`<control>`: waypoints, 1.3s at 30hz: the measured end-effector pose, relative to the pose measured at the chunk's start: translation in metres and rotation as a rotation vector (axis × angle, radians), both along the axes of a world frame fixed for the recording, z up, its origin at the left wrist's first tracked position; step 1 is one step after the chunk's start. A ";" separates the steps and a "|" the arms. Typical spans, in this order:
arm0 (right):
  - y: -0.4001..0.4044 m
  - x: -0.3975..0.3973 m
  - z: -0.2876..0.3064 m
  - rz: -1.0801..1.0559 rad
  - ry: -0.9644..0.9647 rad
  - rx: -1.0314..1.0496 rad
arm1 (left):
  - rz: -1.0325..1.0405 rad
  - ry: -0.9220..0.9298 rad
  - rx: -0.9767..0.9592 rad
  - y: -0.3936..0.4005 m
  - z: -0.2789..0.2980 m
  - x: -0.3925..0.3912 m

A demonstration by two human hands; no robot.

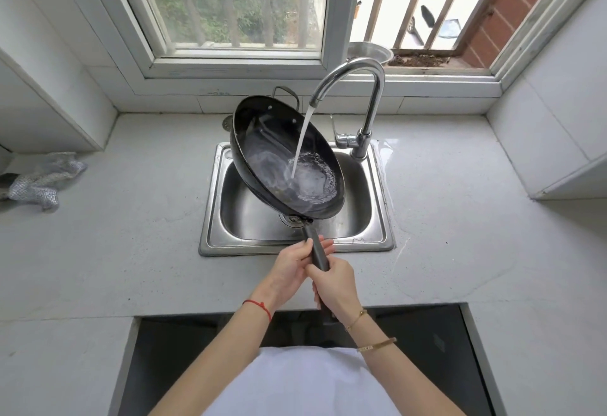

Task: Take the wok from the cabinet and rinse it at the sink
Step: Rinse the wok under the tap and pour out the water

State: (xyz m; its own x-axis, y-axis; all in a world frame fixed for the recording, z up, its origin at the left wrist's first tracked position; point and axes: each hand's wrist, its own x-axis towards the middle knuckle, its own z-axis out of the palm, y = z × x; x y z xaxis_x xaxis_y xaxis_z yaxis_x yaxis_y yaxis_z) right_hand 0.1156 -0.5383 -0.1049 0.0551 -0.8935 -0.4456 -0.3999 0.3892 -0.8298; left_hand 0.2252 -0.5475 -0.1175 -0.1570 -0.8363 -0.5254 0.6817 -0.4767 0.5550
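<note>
A black wok [262, 139] with a long dark handle [318, 251] hangs tilted over the steel sink [374, 218]. Water runs from the chrome faucet [371, 87] into the wok and swirls in its lower right part. My left hand [292, 268] wraps the handle from the left. My right hand [335, 284] grips the handle just below it, nearer my body. A small loop handle on the wok's far rim points toward the window.
A grey stone counter [131, 235] surrounds the sink. A crumpled silvery cloth [42, 179] lies at the far left. A metal bowl [369, 51] stands on the window sill behind the faucet. An open dark cabinet space [184, 350] lies below the counter edge.
</note>
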 end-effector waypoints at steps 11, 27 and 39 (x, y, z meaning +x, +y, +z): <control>-0.004 0.002 -0.018 0.075 0.193 -0.120 | -0.058 -0.209 0.018 -0.006 -0.018 0.008; -0.017 0.005 -0.010 0.114 -0.304 0.451 | -0.045 -0.268 0.088 -0.007 -0.021 0.017; -0.004 0.027 0.000 0.109 -0.077 0.189 | 0.064 -0.126 0.100 0.002 -0.011 0.023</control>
